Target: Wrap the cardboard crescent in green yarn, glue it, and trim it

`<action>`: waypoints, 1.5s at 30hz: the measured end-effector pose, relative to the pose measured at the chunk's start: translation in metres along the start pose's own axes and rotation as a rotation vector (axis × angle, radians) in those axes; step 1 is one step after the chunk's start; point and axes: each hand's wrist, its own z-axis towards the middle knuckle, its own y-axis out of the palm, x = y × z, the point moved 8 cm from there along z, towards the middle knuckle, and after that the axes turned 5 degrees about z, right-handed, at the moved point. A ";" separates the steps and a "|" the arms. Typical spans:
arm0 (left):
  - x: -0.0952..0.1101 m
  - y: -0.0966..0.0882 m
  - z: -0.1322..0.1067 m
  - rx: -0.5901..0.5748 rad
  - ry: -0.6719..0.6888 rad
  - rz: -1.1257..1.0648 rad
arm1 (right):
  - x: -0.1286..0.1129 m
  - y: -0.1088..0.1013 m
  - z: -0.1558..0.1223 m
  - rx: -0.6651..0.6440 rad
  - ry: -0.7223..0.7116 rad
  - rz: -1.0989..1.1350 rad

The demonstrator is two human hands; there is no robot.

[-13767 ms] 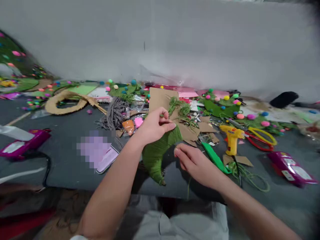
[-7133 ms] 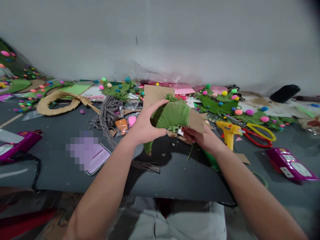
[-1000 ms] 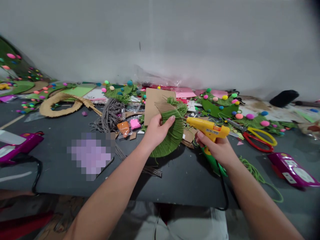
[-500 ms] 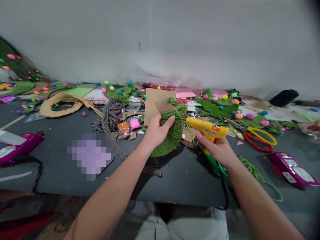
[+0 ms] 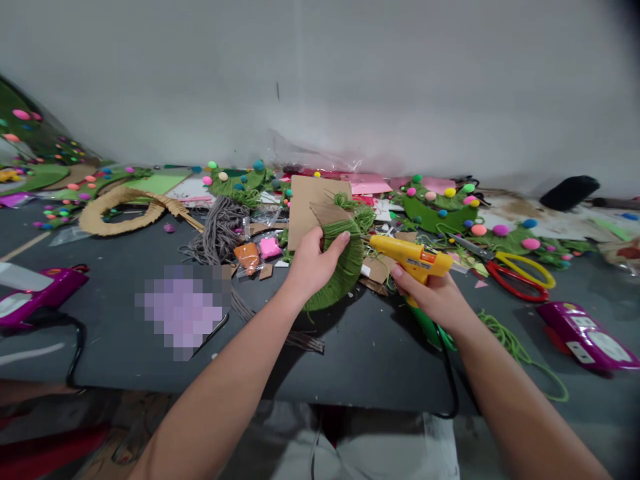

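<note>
My left hand [image 5: 320,263] grips a curved cardboard piece wrapped in green yarn [image 5: 347,267], thumb on top, fingers hidden beneath. Bare cardboard shows at its upper end, by a loose tangle of green yarn [image 5: 363,217]. In my right hand [image 5: 433,293] is a yellow glue gun [image 5: 407,252], its nozzle pointing left at the right edge of the wrapped piece. Whether the tip touches the yarn I cannot tell. A black cord hangs down from the gun's handle. Something green lies on the table below my right hand.
Scissors with red and yellow handles [image 5: 520,273] and a purple device [image 5: 585,337] lie to the right. Grey yarn [image 5: 220,230], a tan paper-wrapped ring [image 5: 120,210], a cardboard sheet [image 5: 305,200] and pompom-decorated green pieces [image 5: 440,213] line the back. A blurred lilac patch [image 5: 180,310] covers something at left.
The glue gun in my right hand has shifted very slightly left. My left hand keeps its hold on the yarn-wrapped piece, almost unmoved.
</note>
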 end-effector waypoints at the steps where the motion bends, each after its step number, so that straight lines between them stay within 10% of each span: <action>1: 0.000 0.000 0.000 0.000 -0.001 0.004 | 0.000 0.000 0.000 -0.005 0.008 -0.011; 18: 0.004 -0.004 0.001 0.030 -0.005 -0.022 | -0.003 -0.007 0.003 0.052 0.022 -0.061; 27: 0.004 0.000 0.002 -0.032 -0.031 -0.129 | 0.026 -0.095 0.016 0.393 0.153 -0.317; 34: 0.006 0.002 0.000 -0.050 -0.054 -0.120 | 0.048 -0.121 0.011 0.191 0.325 -0.576; 45: 0.009 0.005 -0.002 -0.061 -0.022 -0.120 | 0.052 -0.137 -0.001 0.147 0.183 -0.535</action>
